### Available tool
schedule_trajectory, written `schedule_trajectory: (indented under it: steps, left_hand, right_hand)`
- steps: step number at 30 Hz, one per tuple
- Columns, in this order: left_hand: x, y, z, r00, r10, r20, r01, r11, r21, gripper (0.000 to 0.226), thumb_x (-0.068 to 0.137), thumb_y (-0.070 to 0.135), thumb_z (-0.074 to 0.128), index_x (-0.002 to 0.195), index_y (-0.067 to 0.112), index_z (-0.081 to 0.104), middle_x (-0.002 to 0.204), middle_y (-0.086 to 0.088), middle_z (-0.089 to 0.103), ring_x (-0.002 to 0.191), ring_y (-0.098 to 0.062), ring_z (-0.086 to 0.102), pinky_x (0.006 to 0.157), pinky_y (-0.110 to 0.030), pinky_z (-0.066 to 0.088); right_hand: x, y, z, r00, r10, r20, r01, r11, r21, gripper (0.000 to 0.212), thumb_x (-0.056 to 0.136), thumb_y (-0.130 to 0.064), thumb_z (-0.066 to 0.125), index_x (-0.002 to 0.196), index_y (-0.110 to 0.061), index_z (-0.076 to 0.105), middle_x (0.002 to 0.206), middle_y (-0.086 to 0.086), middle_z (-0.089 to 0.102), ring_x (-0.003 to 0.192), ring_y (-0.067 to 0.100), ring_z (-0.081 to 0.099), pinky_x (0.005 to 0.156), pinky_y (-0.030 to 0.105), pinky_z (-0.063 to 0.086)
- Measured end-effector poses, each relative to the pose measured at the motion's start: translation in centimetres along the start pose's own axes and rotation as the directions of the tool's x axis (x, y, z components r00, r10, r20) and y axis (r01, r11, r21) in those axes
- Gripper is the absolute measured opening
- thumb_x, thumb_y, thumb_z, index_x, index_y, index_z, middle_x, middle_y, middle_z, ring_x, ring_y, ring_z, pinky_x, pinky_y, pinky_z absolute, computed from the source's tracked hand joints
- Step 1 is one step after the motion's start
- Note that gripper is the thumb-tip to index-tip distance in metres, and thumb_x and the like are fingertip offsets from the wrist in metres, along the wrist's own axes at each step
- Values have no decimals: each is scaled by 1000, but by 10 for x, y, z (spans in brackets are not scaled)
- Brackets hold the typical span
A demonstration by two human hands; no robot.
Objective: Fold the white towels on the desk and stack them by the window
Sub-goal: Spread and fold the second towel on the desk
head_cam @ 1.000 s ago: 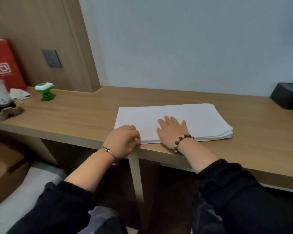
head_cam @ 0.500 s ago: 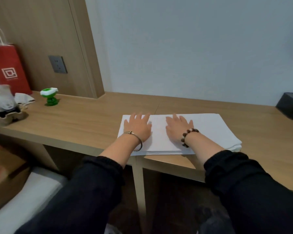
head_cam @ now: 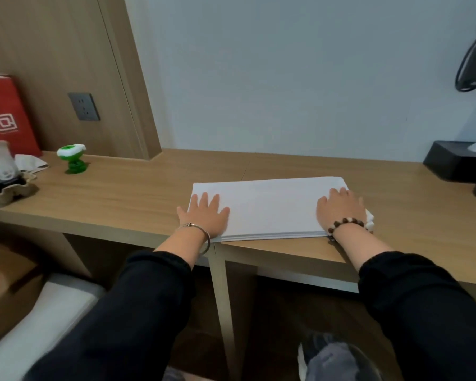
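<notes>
Wooden desk [head_cam: 121, 199] bears a folded white towel [head_cam: 270, 207] lying crosswise, left hand [head_cam: 204, 215] pressed flat on its left end, right hand [head_cam: 341, 211] flat on its right end.

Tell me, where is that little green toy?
In the head view, the green toy stands at the left of the desk, just right of the red paper bag and below the wall socket.

Two hands [head_cam: 205, 215] [head_cam: 340, 211], one white towel [head_cam: 272, 207], one red bag [head_cam: 7, 116], one green toy [head_cam: 73, 159].
</notes>
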State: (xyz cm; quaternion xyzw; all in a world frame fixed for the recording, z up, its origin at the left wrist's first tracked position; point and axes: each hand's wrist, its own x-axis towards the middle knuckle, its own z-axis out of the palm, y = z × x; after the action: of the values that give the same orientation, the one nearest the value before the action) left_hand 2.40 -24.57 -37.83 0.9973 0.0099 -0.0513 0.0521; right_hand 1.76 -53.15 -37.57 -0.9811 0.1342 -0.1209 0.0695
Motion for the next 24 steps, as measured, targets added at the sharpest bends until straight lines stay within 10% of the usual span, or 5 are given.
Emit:
schedule_trajectory:
  steps: [8,17,24]
  left_hand:
    - [19,12,-75,951,223,216,-256,957,138,51,100,35,38,148,18,28,151,-3,34,137,-22,33,109,-31,25]
    - [121,28,-74,907,325,267,-344,939,23,45,80,23,72,122,15,58,118,-2,59,106,-23,57,85,-29,46]
    - [144,38,-77,836,197,513,-275,958,82,32,71,29,76,99,21,62,89,4,61,82,-21,59,68,-30,47]
  right_hand:
    - [22,-39,-12,970,-236,-62,242,959,144,50,92,-14,44,141,-9,36,150,13,30,137,30,27,112,40,22]
    - [134,-108,-8,685,-403,607,545,837,-59,74,71,-41,79,132,-13,48,128,6,56,110,27,58,92,35,50]
    - [141,-93,-9,599,-323,732,464,886,11,54,69,-53,76,100,-11,60,91,4,66,75,21,63,58,27,50]
